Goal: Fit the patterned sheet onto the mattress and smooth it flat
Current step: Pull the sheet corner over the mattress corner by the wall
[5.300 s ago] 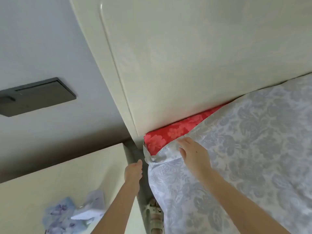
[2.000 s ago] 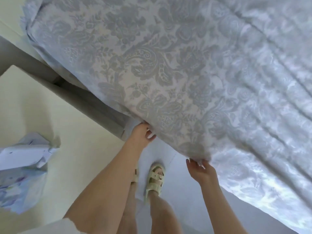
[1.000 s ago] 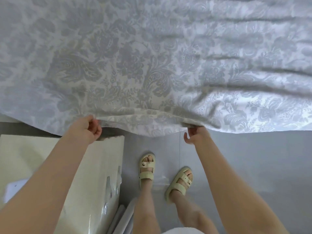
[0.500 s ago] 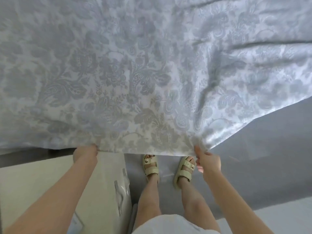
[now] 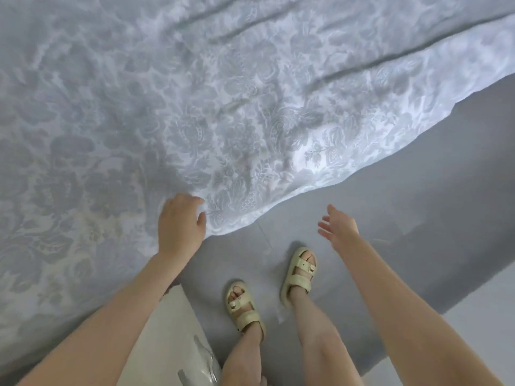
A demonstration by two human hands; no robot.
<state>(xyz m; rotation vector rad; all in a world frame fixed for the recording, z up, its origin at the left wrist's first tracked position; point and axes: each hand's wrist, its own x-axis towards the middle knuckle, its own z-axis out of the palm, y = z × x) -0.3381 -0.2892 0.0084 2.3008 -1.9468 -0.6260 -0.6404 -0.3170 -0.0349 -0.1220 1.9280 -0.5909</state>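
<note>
Item: patterned sheet (image 5: 223, 107), draped across the upper frame, hem trailing at centre. My left hand (image 5: 179, 222) rests curled on its hem edge; whether it pinches cloth I cannot tell. My right hand (image 5: 338, 225) hangs released, fingers spread. I'd tug the hem evenly, chasing creases at upper right. Around: sandals (image 5: 298, 271), grey floor (image 5: 418, 218), pale cabinet (image 5: 167, 330) crowding the lower left.

The patterned sheet (image 5: 223, 107) covers the bed, with long wrinkles near the top. The left hand (image 5: 180, 222) rests on the sheet's edge, fingers bent. The right hand (image 5: 338, 227) is spread wide above the grey floor (image 5: 404, 213), touching nothing. Two feet in pale sandals (image 5: 299, 277) stand below.
</note>
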